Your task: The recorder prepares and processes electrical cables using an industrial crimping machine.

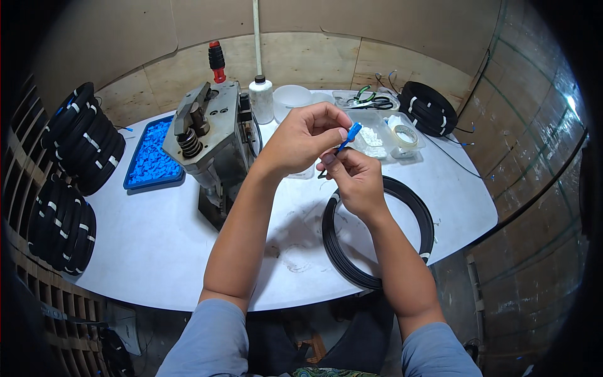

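Over the middle of the table, my left hand [300, 139] pinches a small blue connector [354, 131] between thumb and fingertips. Just below it, my right hand [357, 182] is closed on the black cable [322, 174] beneath the connector, with its thumb on top. The connector tilts up to the right, and a thin blue length shows between the two hands. Under my right forearm lies a coil of black cable [328, 234], tied with white bands. Whether the held cable belongs to this coil is hidden by my right hand.
A metal bench press [213, 125] with a red-and-black handle stands left of my hands. Beyond it sits a blue tray [129, 179] of small blue connectors. Stacked cable coils [63, 223] line the left edge; another coil [428, 108], tape [405, 135] and a white bottle [261, 100] stand behind.
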`<state>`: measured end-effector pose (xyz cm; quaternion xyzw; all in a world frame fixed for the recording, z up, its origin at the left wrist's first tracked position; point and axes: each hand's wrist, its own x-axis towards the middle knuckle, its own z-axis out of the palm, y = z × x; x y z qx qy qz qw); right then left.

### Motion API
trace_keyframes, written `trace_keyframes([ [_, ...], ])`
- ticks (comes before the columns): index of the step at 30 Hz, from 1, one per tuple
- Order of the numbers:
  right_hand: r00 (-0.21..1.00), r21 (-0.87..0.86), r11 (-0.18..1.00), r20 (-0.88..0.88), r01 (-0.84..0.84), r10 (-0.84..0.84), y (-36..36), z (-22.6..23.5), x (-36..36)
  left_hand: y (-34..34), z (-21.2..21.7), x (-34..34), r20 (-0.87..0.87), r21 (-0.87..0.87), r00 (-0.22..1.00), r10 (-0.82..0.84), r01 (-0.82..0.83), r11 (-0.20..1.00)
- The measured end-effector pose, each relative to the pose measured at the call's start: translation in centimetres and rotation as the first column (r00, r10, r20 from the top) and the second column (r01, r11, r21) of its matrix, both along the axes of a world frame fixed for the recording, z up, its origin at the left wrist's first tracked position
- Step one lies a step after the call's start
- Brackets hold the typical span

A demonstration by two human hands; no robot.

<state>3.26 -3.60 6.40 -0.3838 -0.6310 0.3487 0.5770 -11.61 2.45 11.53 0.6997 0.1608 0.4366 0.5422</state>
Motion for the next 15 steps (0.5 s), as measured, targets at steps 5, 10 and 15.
trace_keyframes([
  [5,1.0,0.022,1.0,-0.007,-0.003,0.003,0.07,-0.13,0.01,0.12,-0.15,0.09,-0.023,-0.002,1.0,-0.007,0.007,1.0],
  [10,1.0,0.028,1.0,-0.014,0.003,-0.003,0.15,-0.23,0.0,-0.01,-0.25,0.33,-0.045,-0.01,0.999,0.008,-0.009,1.0],
  [15,1.0,0.038,0.999,-0.01,0.005,-0.005,0.2,-0.38,0.04,-0.06,-0.27,0.49,-0.067,-0.004,0.998,0.021,-0.021,1.0],
])
